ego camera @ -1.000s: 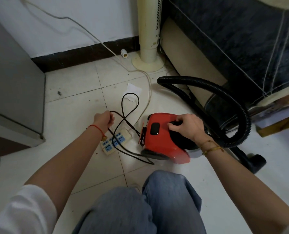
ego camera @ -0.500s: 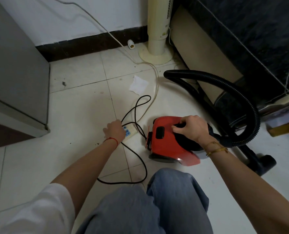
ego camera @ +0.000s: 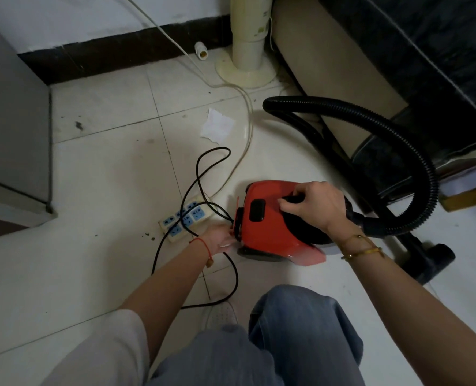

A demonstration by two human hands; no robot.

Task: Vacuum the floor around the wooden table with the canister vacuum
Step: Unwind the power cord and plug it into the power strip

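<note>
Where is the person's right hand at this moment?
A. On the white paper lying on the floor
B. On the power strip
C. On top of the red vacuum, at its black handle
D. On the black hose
C. The right hand rests on top of the red vacuum, fingers curled around its black handle, away from the power strip, paper and hose.

Open tile floor (ego camera: 97,174) lies left of the vacuum (ego camera: 270,227), bounded by a grey cabinet (ego camera: 11,129). Black cord (ego camera: 200,168) loops over the power strip (ego camera: 184,220); the hose (ego camera: 370,118) and dark furniture (ego camera: 426,65) block the right.
</note>
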